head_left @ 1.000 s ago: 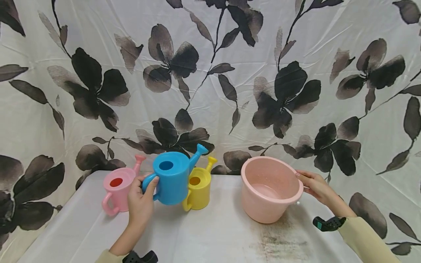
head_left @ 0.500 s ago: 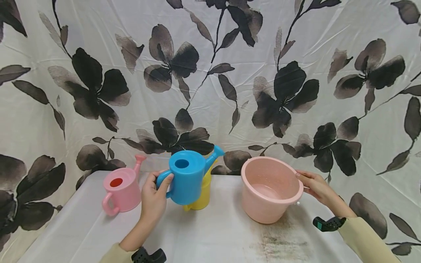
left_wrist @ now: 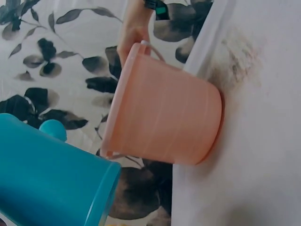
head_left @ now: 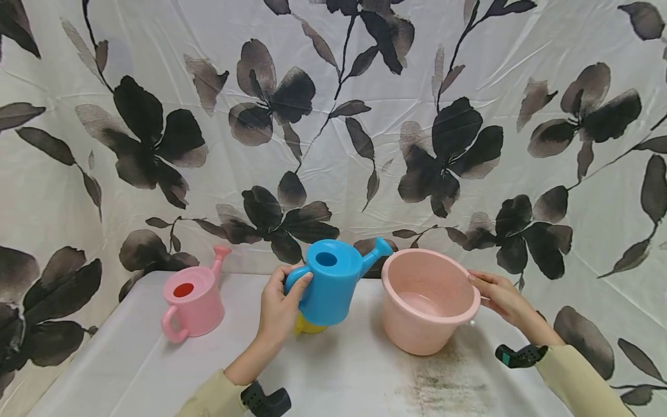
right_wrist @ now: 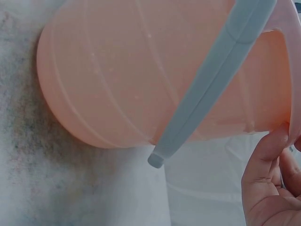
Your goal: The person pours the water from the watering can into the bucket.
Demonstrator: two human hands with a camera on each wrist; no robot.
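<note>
Pale sleeves with dark bands at the wrists come in from the near side. A brownish stain marks the white counter just on the near side of the pink bucket. The left hand has its fingers curled round the handle of the blue watering can, thumb on top; the can is held upright above the counter, its body to the right of the fingers and its spout pointing at the bucket. The right hand pinches the bucket's right rim between thumb and fingers; the bucket stands upright on the counter. In the left wrist view a gap separates spout tip and bucket rim. Behind the blue can, a yellow object is mostly hidden. Well to the left stands a pink watering can, with a stretch of counter between it and the left hand. Beyond the counter's far edge hangs a floral cloth.
</note>
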